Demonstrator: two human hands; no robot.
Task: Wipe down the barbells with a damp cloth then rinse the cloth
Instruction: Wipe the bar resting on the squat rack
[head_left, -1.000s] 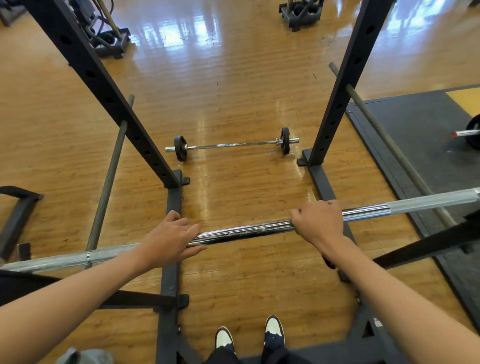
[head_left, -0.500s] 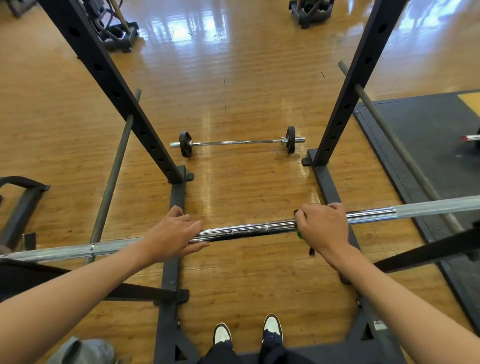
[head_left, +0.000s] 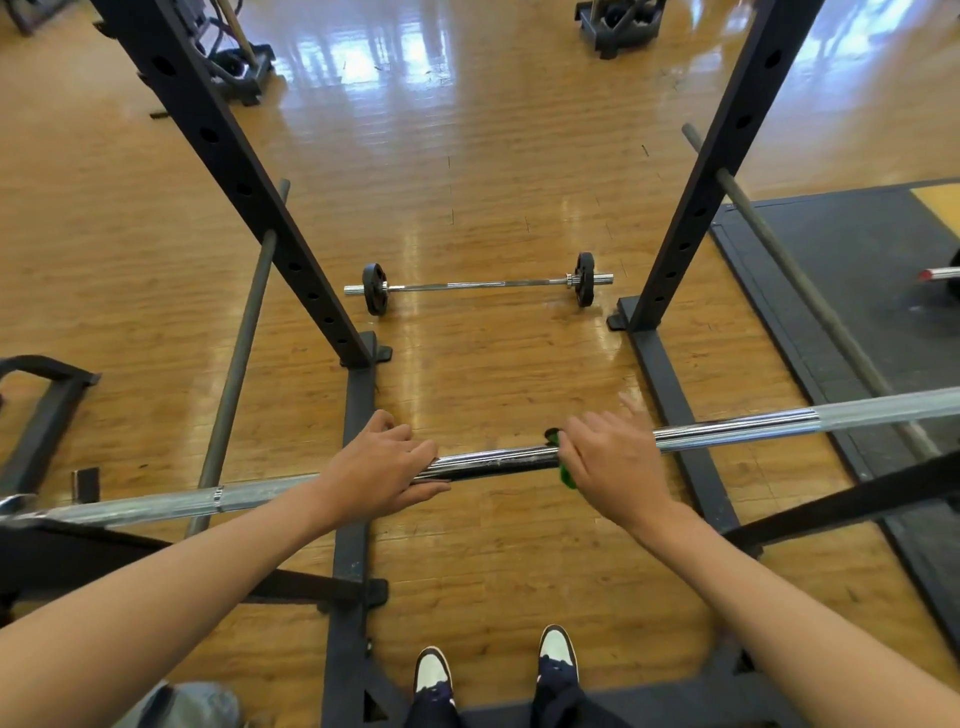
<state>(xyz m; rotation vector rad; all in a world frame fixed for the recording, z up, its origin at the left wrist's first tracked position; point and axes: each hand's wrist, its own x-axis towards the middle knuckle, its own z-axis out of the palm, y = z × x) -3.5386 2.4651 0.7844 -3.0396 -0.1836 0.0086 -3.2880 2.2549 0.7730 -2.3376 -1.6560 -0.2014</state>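
Note:
A long chrome barbell (head_left: 498, 460) lies across the rack in front of me, running from lower left to upper right. My left hand (head_left: 382, 467) rests on its middle with fingers laid flat over the bar. My right hand (head_left: 610, 460) wraps a green cloth (head_left: 566, 475) around the bar just to the right; only small green edges show under the hand. A second, shorter barbell (head_left: 478, 284) with small black plates lies on the wood floor beyond the rack.
Two black perforated rack uprights (head_left: 249, 187) (head_left: 711, 171) frame the space, with base rails (head_left: 353, 467) on the floor and grey safety bars (head_left: 239, 358) at either side. A dark rubber mat (head_left: 857, 291) lies right, holding another barbell end (head_left: 937, 274). My shoes (head_left: 556, 649) stand below.
My right hand with the cloth has slid left along the bar, closer to my left hand, and more green cloth shows. The left hand stays put.

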